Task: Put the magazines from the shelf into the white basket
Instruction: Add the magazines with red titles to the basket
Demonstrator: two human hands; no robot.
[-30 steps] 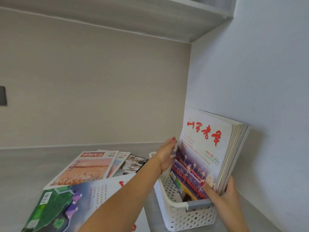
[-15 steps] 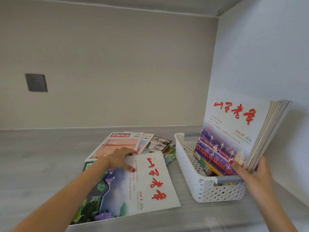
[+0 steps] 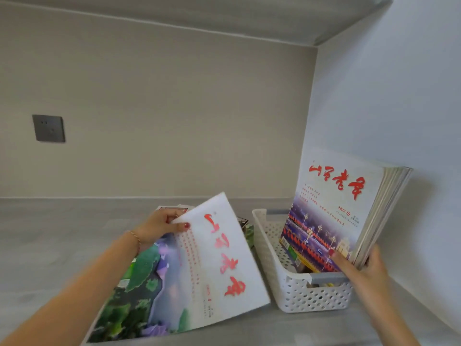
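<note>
A white perforated basket (image 3: 272, 250) stands on the shelf against the right wall. Several magazines (image 3: 334, 211) stand upright in it, leaning right. My right hand (image 3: 359, 268) grips their lower front edge. To the left of the basket, my left hand (image 3: 162, 227) pinches the far edge of a large white magazine with red characters and a green landscape cover (image 3: 199, 270). That far edge is lifted off the pile. More magazines (image 3: 243, 223) lie beneath and behind it, mostly hidden.
The grey shelf surface (image 3: 50, 245) runs left. A grey wall socket (image 3: 48, 128) sits on the back wall at the left. Another shelf board (image 3: 224, 18) hangs overhead. The white side wall (image 3: 386, 108) is close behind the basket.
My left hand went from the basket's magazines to the pile on the left, pressed on the top magazine, and now has its far edge gripped and raised. My right hand keeps its hold.
</note>
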